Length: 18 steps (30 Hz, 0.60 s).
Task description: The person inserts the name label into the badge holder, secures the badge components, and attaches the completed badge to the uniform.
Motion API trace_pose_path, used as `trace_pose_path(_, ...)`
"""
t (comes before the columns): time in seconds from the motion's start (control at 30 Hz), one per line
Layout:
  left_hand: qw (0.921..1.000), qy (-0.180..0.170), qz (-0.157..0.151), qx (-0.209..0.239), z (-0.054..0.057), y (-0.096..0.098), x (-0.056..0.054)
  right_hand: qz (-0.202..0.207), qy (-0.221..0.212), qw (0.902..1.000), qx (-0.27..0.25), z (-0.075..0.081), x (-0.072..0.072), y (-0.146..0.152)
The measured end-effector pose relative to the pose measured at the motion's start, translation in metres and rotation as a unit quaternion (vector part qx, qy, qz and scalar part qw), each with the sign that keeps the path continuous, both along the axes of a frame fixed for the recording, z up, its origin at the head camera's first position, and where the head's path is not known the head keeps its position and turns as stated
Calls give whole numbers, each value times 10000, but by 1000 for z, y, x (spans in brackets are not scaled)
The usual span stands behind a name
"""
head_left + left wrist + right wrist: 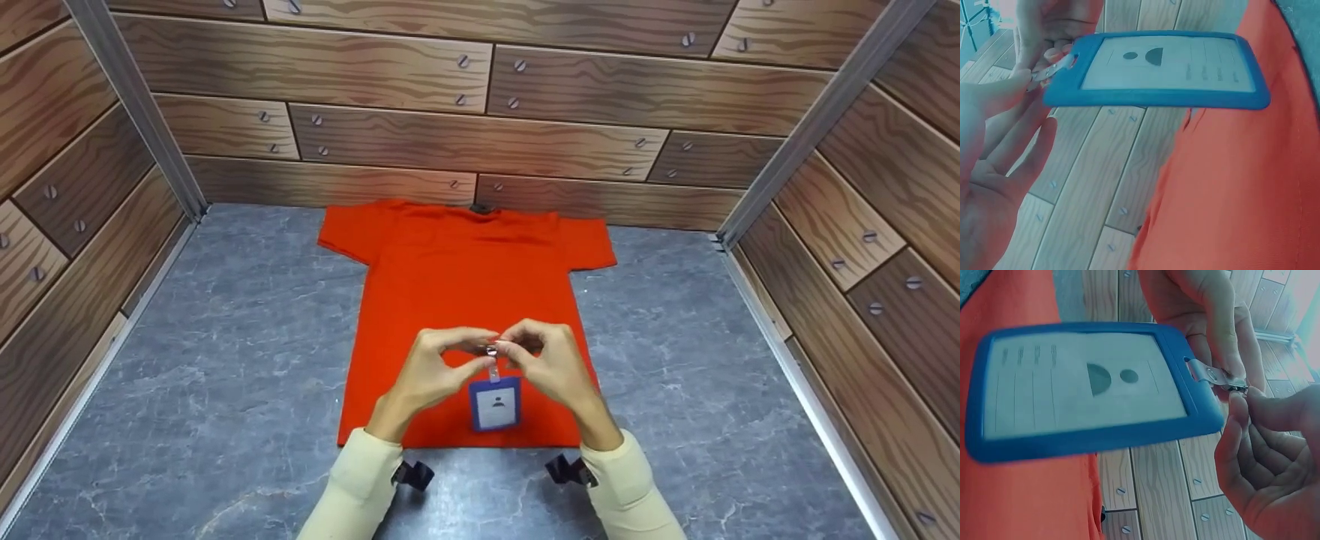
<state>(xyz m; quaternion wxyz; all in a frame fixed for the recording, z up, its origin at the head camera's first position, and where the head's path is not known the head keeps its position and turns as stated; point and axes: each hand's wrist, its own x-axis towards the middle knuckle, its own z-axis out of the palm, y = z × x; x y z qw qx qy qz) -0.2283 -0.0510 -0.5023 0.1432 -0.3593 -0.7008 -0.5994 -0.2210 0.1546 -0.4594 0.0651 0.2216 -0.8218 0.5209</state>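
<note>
A blue-framed ID badge hangs over the lower part of a red T-shirt. Its white card, with a simple person icon, shows in both wrist views. A clear strap joins the badge holder to a small metal clip. My left hand pinches the clip between thumb and fingers. From the other side, my right hand has thumb and index fingertip pinched at the clip's end. Both hands meet there above the shirt.
The T-shirt lies flat on a grey marbled surface, its collar toward the back wall. Wood-patterned panels with metal corner posts enclose the back and both sides. Black wrist mounts sit by the cream sleeves.
</note>
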Motion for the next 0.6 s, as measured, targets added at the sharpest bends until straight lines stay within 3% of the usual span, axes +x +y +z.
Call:
trace_pose_path(0.33, 9989, 33, 340, 318, 1, 3, 0, 138, 74, 9999, -59, -1, 0, -2)
trace_pose_path(0.6, 9995, 31, 246, 207, 1, 2, -2, 142, 81, 9998, -105, -3, 0, -6)
